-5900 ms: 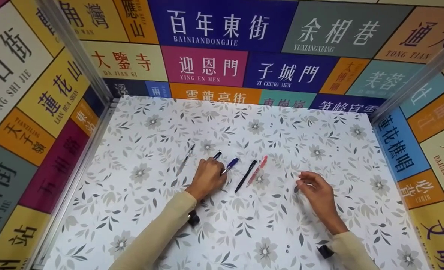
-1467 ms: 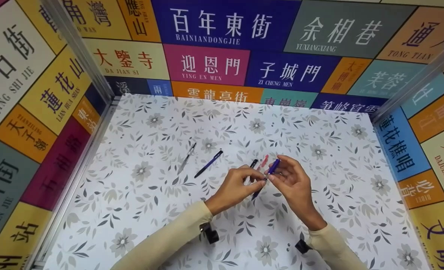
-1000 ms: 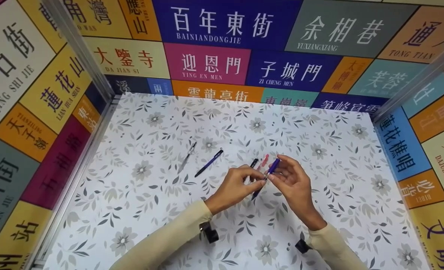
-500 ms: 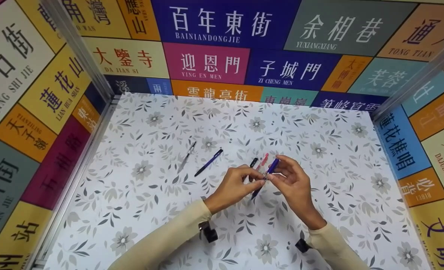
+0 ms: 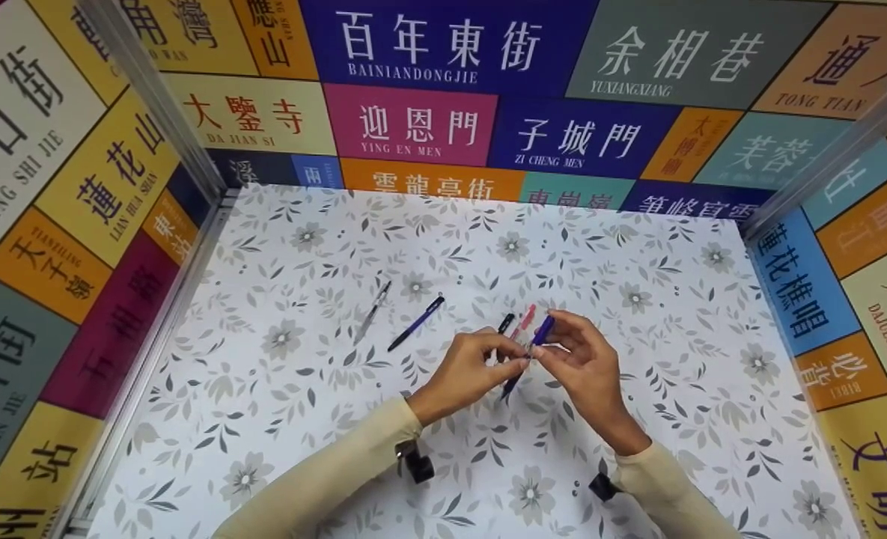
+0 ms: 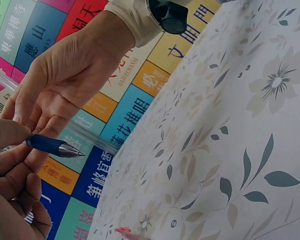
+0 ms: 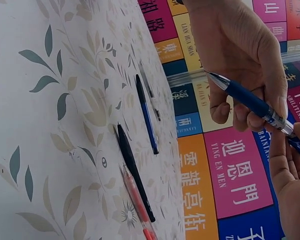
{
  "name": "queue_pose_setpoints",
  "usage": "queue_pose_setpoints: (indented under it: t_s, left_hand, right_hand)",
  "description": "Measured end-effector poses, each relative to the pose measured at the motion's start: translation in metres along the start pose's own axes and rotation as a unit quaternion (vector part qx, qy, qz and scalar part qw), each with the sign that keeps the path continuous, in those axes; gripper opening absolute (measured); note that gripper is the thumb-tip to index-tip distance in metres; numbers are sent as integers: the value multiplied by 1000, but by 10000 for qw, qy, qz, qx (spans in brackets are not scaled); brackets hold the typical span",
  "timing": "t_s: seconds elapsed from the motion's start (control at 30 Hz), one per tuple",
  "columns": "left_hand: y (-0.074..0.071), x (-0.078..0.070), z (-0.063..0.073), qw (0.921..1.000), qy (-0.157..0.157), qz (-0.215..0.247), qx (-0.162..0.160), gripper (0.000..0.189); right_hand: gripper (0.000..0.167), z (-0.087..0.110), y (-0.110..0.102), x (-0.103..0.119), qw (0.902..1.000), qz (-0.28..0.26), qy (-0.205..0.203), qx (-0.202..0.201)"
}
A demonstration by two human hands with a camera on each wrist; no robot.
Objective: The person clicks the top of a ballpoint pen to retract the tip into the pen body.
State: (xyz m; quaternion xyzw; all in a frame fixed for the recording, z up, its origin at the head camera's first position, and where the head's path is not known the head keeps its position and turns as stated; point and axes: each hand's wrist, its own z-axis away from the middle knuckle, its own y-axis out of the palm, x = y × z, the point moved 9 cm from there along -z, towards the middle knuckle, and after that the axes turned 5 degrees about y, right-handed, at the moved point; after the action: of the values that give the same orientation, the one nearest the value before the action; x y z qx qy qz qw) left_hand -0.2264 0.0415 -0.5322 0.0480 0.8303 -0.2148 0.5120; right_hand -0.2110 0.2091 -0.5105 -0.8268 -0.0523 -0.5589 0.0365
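Both hands hold a blue pen [image 5: 543,330] above the table; its metal tip points down toward the near side. My left hand [image 5: 469,374] pinches the pen near its middle between thumb and fingers. The right hand [image 5: 587,367] pinches its upper, clip end. In the right wrist view, the pen's blue grip [image 7: 250,101] and silver tip show plainly. Just beyond the hands lie a black pen [image 7: 132,167], partly hidden in the head view, and a pink pen [image 5: 527,318]. To the left are a dark blue pen [image 5: 416,323] and a clear grey pen [image 5: 373,312].
A white floral cloth [image 5: 323,449] covers the table. Sign-printed panels [image 5: 413,123] with metal corner posts [image 5: 181,112] stand at its back and sides. Small black cameras [image 5: 417,463] sit on both wrists.
Earlier, the left hand was farther left among the pens and the right hand held nothing. The left hand then brought the blue pen rightward, where both hands hold it. Little has moved since.
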Motion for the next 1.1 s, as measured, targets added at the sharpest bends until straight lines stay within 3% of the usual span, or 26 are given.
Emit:
queue_pose_setpoints:
  t_s: [0.23,0.4,0.7,1.1]
  left_hand:
    - [-1,-2,-2,10000,10,72,-17,9]
    - [2,0,-3,9997,-95,174,105,9]
    - [3,1,-4,9992,-173,68,348,9]
    - [-3,5,-1,9992,-113,-142,352,6]
  right_hand:
    - [55,-2,0,1,10000,-12,-30,18]
    - [64,0,-2,-2,10000,61,56,-48]
    - [69,2,-2,-7,10000,-29,79,-45]
    - [69,4,-2,-10,9999,-38,80,143]
